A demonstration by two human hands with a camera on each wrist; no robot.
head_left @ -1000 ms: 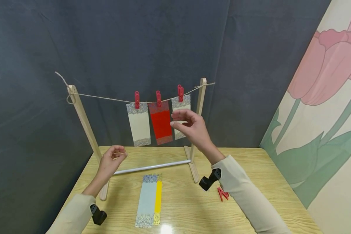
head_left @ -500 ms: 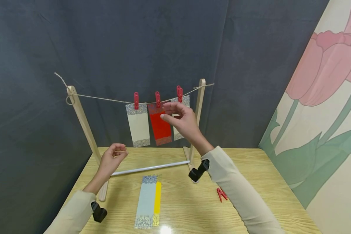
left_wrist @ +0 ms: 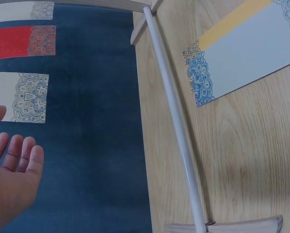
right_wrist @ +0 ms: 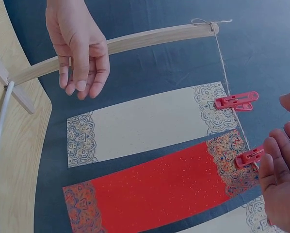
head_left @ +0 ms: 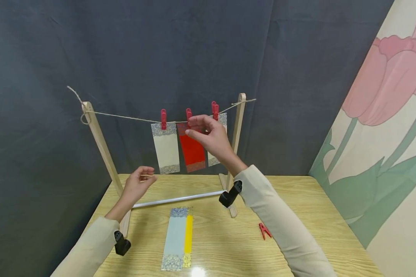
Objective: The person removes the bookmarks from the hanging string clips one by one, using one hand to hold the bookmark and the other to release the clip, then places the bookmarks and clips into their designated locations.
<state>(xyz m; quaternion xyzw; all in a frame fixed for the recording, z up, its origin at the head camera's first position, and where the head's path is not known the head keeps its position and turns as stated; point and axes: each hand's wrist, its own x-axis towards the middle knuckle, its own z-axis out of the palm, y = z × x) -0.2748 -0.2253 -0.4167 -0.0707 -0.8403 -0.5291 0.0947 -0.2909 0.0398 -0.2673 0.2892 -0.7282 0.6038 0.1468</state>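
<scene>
My right hand (head_left: pixel 211 138) is raised in front of the hanging red paper strip (head_left: pixel 191 150), thumb and fingers apart, holding nothing. Its fingers come close to the middle red clothespin (right_wrist: pixel 249 158); whether they touch it I cannot tell. On either side hang a cream strip (head_left: pixel 166 150) and another cream strip (head_left: pixel 213 159), partly hidden by this hand. A left clothespin (head_left: pixel 163 119) and a right clothespin (head_left: pixel 215 111) grip those strips to the string (head_left: pixel 124 116). Lower left, my left hand (head_left: pixel 136 186) hovers with loosely bent fingers and holds nothing.
Two wooden posts, a left post (head_left: pixel 102 148) and a right post (head_left: pixel 238 123), carry the string, joined below by a white rod (head_left: pixel 180 199). A pale blue strip (head_left: pixel 175 238) partly covers a yellow strip (head_left: pixel 188 238) on the table. A loose red clothespin (head_left: pixel 264 231) lies right.
My right hand has moved left and up, from before the right cream strip to near the middle clothespin. My left hand has shifted slightly right and up. The hanging strips look unchanged.
</scene>
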